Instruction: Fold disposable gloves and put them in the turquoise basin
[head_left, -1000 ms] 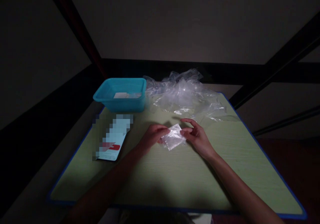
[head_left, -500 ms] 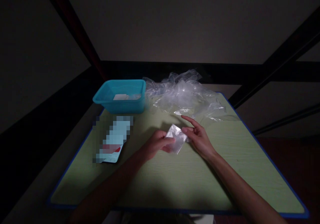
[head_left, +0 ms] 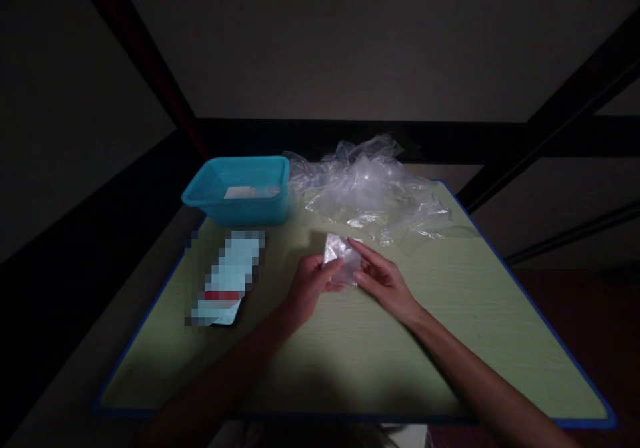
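Above the middle of the table I hold a small square packet of clear, shiny plastic (head_left: 342, 259); what is inside it, if anything, I cannot make out. My left hand (head_left: 311, 284) grips its left side, with the thumb lying across the front and the fingers behind. On the other side, my right hand (head_left: 385, 279) has its thumb at the lower right corner and its index finger along the upper right edge. Farther back lies a crumpled heap of clear plastic bags (head_left: 367, 188).
A blue plastic basket (head_left: 237, 215) with flat white pieces in it stands at the back left. Nearer, to the left of my hands, lies a phone with a blurred screen (head_left: 230, 271). The pale green table (head_left: 360, 361) has a blue edge, and a wall rises behind it.
The packet has turned from a diamond to a more upright square and moved slightly up and left. My right index finger, raised before, has come down onto its edge.
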Demonstrator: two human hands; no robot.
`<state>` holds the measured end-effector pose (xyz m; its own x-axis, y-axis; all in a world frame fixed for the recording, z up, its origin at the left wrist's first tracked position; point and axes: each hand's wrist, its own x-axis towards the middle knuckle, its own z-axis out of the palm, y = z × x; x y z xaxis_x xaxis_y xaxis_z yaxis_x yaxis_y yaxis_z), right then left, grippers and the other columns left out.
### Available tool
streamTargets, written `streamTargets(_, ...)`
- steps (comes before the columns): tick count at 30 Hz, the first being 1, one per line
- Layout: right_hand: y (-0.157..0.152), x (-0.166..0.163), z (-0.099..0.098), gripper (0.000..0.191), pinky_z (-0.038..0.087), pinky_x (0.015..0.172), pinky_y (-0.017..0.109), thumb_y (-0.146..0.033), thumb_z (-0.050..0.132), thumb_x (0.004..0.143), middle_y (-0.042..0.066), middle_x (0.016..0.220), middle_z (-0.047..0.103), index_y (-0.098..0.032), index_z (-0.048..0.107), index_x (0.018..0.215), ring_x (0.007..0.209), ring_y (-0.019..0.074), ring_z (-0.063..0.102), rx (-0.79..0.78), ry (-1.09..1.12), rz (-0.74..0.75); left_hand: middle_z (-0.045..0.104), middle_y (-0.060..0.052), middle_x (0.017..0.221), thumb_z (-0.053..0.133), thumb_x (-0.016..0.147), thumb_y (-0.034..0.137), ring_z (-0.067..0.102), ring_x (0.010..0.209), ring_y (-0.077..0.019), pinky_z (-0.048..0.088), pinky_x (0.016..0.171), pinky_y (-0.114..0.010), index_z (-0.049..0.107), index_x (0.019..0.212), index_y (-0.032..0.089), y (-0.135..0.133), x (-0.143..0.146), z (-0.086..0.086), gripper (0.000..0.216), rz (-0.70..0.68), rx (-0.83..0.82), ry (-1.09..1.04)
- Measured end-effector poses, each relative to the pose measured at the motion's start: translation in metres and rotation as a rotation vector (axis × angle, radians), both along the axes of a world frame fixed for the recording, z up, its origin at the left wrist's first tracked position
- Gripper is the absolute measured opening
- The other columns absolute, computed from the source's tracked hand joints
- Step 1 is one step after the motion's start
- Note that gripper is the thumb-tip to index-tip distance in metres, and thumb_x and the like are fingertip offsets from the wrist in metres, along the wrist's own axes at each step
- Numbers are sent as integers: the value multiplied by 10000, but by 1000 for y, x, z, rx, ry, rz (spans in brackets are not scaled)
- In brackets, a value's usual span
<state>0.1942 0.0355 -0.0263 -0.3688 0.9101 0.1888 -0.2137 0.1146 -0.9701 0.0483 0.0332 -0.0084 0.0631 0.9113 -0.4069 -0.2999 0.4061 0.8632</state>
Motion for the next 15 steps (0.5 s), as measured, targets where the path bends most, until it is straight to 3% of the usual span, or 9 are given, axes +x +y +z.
streamTargets(7,-1,-2,-2,453,480,741,299,-298,686,729,15,1084,651,-302,610,1176,802,155,593,-71,-71,-120,651,-18,600,791,470,420,607,551,-138,449,491,-213,650,694,114,-8,8,-1,404,-53,1,15)
streamTargets(15,4,8,9,481,405,508,259,-233,700,667,-3,818,659,-269,629,1142,555,122,489,-126,-101,-251,688,-51,679,755,531,376,638,668,-167,446,577,-221,675,712,125,-7,4,1,320,-194,70,111)
